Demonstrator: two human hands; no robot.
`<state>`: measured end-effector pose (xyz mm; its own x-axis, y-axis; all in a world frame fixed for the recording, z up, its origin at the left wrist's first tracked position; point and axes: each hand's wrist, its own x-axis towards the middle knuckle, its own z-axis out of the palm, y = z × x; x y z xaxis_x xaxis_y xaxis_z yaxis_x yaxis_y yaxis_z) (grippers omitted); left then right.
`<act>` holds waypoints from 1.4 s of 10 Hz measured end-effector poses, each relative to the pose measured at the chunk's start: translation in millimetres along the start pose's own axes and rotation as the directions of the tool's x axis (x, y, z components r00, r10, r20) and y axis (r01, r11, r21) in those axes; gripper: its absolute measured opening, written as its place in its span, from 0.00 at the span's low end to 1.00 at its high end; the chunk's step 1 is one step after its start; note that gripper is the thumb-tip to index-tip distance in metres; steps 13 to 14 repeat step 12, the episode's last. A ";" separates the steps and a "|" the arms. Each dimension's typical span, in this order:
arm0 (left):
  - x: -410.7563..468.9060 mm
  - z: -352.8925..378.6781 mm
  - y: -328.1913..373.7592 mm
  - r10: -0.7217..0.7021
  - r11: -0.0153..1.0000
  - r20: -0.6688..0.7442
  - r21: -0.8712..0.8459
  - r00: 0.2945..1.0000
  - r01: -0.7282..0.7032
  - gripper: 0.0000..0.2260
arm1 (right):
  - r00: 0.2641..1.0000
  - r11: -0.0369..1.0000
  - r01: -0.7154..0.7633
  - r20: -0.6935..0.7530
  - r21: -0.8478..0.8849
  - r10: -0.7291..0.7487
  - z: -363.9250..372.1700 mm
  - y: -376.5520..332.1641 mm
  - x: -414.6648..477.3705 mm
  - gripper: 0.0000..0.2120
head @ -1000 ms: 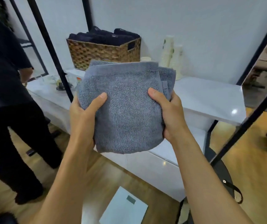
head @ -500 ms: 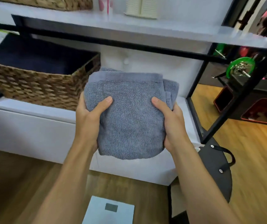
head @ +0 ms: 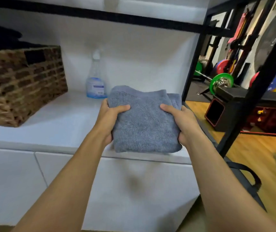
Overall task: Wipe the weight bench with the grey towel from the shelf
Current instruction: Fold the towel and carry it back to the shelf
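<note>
The folded grey towel (head: 144,121) is in the middle of the view, held flat just over the right end of the white lower shelf (head: 55,124). My left hand (head: 110,118) grips its left edge with the thumb on top. My right hand (head: 182,121) grips its right edge the same way. A black padded bench (head: 237,94) shows at the right, beyond the shelf frame, partly hidden by a black post.
A wicker basket (head: 21,84) with dark towels stands on the shelf at the left. A clear spray bottle (head: 95,81) stands behind the towel by the wall. Black shelf posts (head: 257,81) rise on the right. Coloured weight plates (head: 222,82) and wooden floor lie beyond.
The view has dropped and moved closer to the lower shelf. The towel, still in both hands, has come down from chest height to just above the shelf top, now lying flatter.
</note>
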<state>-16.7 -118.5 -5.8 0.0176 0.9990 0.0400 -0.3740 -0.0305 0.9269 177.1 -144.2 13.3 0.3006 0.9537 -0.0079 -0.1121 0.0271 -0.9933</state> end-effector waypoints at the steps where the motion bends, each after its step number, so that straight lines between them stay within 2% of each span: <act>1: 70.3 23.4 -2.7 -0.094 0.996 0.029 -0.003 0.995 0.094 0.26 | 0.998 0.997 0.026 -0.062 -0.069 -0.031 -2.1 -20.8 64.0 0.13; 2: 111.5 30.2 -11.7 -0.107 0.994 0.012 0.020 0.994 0.107 0.27 | 0.995 0.992 0.050 -0.083 -0.113 -0.060 1.0 -19.7 105.0 0.15; 3: 154.7 26.8 -33.9 -0.042 0.985 -0.093 0.164 0.995 0.057 0.30 | 0.992 0.986 0.044 -0.113 -0.162 -0.063 11.0 3.8 158.4 0.22; 4: 174.6 21.2 -46.9 0.050 0.955 -0.140 0.297 0.989 -0.006 0.30 | 0.988 0.985 0.018 -0.146 -0.173 -0.044 17.8 24.0 185.8 0.24; 5: 197.6 13.2 -56.1 0.196 0.855 -0.140 0.509 0.971 -0.099 0.28 | 0.974 0.957 0.018 -0.213 -0.289 -0.083 26.0 45.3 212.2 0.27; 6: 206.6 9.1 -56.1 0.272 0.758 -0.095 0.635 0.958 -0.152 0.21 | 0.961 0.902 0.037 -0.231 -0.431 -0.150 28.5 50.4 223.9 0.31; 7: 211.4 3.7 -52.1 0.237 0.675 0.017 0.716 0.971 -0.178 0.13 | 0.935 0.686 0.104 -0.163 -0.720 -0.313 34.3 45.3 218.0 0.30; 8: 210.7 3.4 -48.8 0.210 0.658 0.032 0.734 0.977 -0.166 0.12 | 0.884 0.420 0.288 0.070 -0.860 -0.463 39.3 42.4 203.9 0.20; 9: 207.7 3.0 -47.8 0.252 0.585 0.034 0.791 0.967 -0.180 0.11 | 0.898 0.133 0.410 0.374 -0.902 -0.232 42.8 56.4 185.0 0.21; 10: 206.7 4.2 -49.7 0.254 0.537 0.065 0.821 0.965 -0.196 0.10 | 0.916 0.132 0.391 0.371 -0.911 -0.156 39.1 69.7 189.5 0.27; 11: 204.6 0.9 -50.6 0.227 0.487 0.099 0.850 0.969 -0.200 0.09 | 0.906 0.206 0.405 0.362 -0.891 -0.218 38.4 66.0 183.0 0.24; 12: 194.2 3.0 -49.3 0.289 0.459 0.086 0.862 0.953 -0.217 0.08 | 0.898 0.347 0.402 0.292 -0.848 -0.328 29.6 59.0 166.8 0.16; 14: 194.2 3.0 -49.3 0.289 0.459 0.086 0.862 0.953 -0.217 0.08 | 0.898 0.347 0.402 0.292 -0.848 -0.328 29.6 59.0 166.8 0.16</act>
